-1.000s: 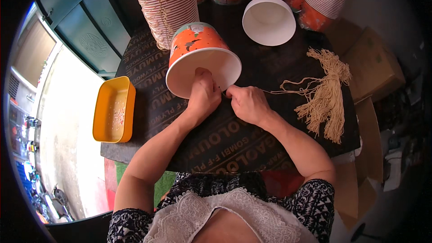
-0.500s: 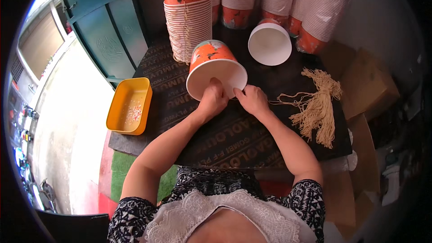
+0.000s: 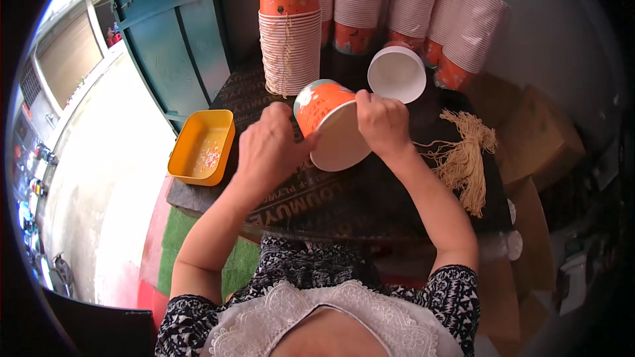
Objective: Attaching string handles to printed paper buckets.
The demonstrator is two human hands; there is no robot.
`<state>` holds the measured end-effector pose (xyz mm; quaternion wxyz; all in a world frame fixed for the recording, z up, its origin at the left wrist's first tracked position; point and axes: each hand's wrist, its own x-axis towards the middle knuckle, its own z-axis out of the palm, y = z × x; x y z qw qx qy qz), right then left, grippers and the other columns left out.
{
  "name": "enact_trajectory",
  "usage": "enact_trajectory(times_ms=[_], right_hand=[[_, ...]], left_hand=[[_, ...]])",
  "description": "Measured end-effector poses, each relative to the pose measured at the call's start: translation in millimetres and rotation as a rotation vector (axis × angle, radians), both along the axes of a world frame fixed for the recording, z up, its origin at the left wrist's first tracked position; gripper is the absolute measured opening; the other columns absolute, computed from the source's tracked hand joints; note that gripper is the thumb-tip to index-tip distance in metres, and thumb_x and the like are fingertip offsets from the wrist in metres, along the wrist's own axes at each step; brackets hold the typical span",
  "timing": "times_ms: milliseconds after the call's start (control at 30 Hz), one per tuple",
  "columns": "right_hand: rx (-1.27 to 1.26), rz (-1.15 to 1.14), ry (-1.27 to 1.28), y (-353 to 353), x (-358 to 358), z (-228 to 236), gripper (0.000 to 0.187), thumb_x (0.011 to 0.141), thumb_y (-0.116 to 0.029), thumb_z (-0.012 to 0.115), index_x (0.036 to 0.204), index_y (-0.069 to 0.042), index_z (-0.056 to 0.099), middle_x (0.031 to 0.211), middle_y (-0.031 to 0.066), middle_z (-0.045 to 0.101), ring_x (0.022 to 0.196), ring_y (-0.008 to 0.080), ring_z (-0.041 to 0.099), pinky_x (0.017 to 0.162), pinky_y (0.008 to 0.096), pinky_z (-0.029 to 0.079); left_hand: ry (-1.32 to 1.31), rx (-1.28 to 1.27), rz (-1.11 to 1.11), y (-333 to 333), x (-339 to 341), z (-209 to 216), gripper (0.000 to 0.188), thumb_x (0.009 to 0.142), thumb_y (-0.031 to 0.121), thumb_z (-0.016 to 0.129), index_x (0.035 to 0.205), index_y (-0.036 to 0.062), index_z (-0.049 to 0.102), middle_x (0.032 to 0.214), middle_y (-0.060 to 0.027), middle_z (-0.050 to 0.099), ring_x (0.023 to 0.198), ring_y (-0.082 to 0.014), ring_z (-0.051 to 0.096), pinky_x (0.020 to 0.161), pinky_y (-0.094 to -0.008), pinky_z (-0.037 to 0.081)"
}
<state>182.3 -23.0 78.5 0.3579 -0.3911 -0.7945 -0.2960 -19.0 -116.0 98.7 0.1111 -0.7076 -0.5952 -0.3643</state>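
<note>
An orange and grey-green paper bucket (image 3: 324, 107) is tilted above the table, its white open mouth toward me. My right hand (image 3: 385, 125) grips its upper right rim. At the bucket's left side my left hand (image 3: 268, 152) has its thumb and fingers apart. That thumb reaches the rim; whether it presses there I cannot tell. Right of my right hand lies a bundle of beige strings (image 3: 466, 158), with loose strands trailing toward my right wrist. Behind the bucket stands a tall stack of nested paper buckets (image 3: 290, 46), with strings hanging down its side.
A yellow plastic tray (image 3: 223, 149) with small pale and reddish bits sits at the table's left edge. A single bucket (image 3: 397, 74) lies on its side farther back. Several plastic-wrapped bucket stacks (image 3: 360, 0) line the back. Cardboard boxes (image 3: 539, 135) stand right; a green metal door (image 3: 169, 46), left.
My left hand has come out of the bucket's mouth to its left side. My right hand has risen to the upper right rim. The bucket has turned and shifted right.
</note>
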Motion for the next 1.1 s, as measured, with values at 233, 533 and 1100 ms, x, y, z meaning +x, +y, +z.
enact_trajectory(times_ms=[233, 533, 1100], right_hand=[[0.172, 0.124, -0.140, -30, -25, -4, 0.006, 0.074, -0.006, 0.056, 0.078, -0.004, 0.052, 0.057, 0.0057, 0.054, 0.054, 0.0197, 0.059, 0.052, 0.0329, 0.047], [-0.055, 0.437, 0.118, -74, -41, -9, 0.033, 0.076, -0.003, 0.063, 0.109, 0.001, 0.058, 0.071, 0.0121, 0.062, 0.059, 0.0272, 0.062, 0.056, 0.0361, 0.049], [-0.320, 0.223, 0.416, -124, 5, -68, 0.017, 0.070, 0.003, 0.072, 0.085, -0.003, 0.067, 0.074, 0.0096, 0.049, 0.065, 0.0266, 0.053, 0.062, 0.0367, 0.045]], left_hand=[[-0.046, -0.607, -0.037, -8, -15, -38, 0.072, 0.066, 0.065, 0.070, 0.067, -0.0058, 0.062, 0.073, -0.0248, 0.065, 0.074, -0.0385, 0.066, 0.065, -0.0462, 0.052], [-1.075, -0.677, -0.216, -15, 9, -94, 0.030, 0.090, 0.015, 0.042, 0.080, -0.0050, 0.062, 0.058, -0.0118, 0.060, 0.041, -0.0176, 0.054, 0.036, -0.0299, 0.042], [-1.908, -0.604, -0.948, -30, -7, -69, 0.040, 0.097, 0.028, 0.042, 0.115, -0.0070, 0.050, 0.098, -0.0280, 0.065, 0.050, -0.0223, 0.062, 0.036, -0.0260, 0.045]])
